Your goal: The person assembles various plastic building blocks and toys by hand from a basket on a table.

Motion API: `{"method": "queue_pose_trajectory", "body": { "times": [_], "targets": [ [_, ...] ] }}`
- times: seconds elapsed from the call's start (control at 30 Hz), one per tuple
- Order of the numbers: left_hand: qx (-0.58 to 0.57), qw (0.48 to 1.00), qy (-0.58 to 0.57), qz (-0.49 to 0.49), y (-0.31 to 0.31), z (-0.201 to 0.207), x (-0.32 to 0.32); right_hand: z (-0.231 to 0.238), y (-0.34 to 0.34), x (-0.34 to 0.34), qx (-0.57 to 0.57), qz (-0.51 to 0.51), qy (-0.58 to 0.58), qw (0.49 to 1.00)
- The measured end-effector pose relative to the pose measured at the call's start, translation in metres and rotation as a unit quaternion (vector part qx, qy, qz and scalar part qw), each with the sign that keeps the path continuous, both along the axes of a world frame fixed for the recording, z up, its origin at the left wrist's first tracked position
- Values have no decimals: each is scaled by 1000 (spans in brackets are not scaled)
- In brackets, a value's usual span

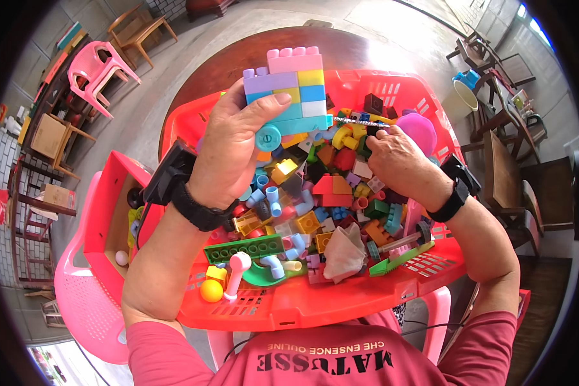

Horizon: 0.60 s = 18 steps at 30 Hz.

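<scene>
My left hand (228,138) is closed around a toy block build (286,96), raised over the basket's far left part. Pastel pink, purple, yellow, blue and white blocks are stacked on a teal base with a round wheel. My right hand (402,154) is at the right side of the block pile, fingers curled and pointing down. What those fingers hold, if anything, is hidden. A thin silvery strand (360,121) spans from near the teal base to the right fingertips. Under both hands, a red plastic basket (289,309) holds many loose blocks, with a magenta round piece (417,134) beside my right hand.
The basket rests by a round brown table (238,55). A red box (109,212) sits on a pink chair (77,276) at the left. An orange ball (211,291) and a green block plate (244,248) lie near the basket's front. Wooden chairs (502,174) stand at the right.
</scene>
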<state>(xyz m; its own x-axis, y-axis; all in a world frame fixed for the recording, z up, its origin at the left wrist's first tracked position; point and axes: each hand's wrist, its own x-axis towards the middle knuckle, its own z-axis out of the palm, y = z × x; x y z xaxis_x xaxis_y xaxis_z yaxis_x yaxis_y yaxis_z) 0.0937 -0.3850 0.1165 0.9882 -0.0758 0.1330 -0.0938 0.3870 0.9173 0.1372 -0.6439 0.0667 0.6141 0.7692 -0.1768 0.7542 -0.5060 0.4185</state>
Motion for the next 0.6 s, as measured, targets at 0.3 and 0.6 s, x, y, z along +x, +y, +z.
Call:
{"method": "queue_pose_trajectory", "body": {
  "times": [0.3,0.6],
  "targets": [
    [14,1000,6,-15,-3,0,-1,-5,9,-17,20,61,62,996],
    [50,998,33,-23,-3,-5,-1,-7,13,-13,90,66,135,985]
  ]
}}
